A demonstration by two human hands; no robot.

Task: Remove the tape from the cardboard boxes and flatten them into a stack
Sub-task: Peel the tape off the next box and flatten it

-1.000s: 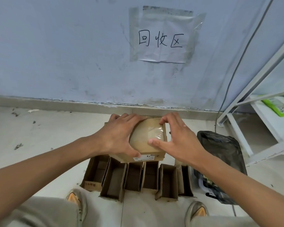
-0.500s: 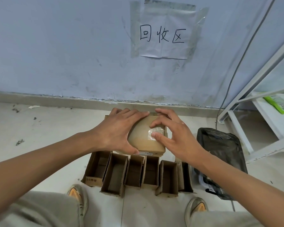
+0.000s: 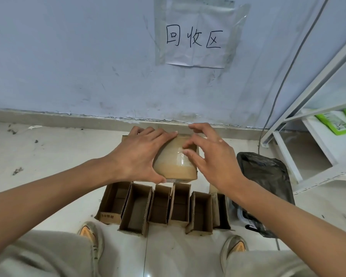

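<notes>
A small brown cardboard box (image 3: pixel 175 166) covered in shiny clear tape (image 3: pixel 181 159) sits on the floor near the wall. My left hand (image 3: pixel 140 154) grips its left side, fingers spread over the top and thumb along the front edge. My right hand (image 3: pixel 208 156) hovers over the right part of the box top, fingers bent, with thumb and forefinger tips picking at the tape. A row of several open cardboard boxes (image 3: pixel 162 206) stands just in front, between my feet.
A black plastic bag (image 3: pixel 268 182) over a bin lies right of the boxes. A white metal shelf frame (image 3: pixel 308 156) stands at far right with green packets on it. The wall with a taped paper sign (image 3: pixel 194 37) is directly behind the box.
My right hand shifted from gripping the box's right edge to picking at the tape on top with its fingertips. The left hand keeps its hold.
</notes>
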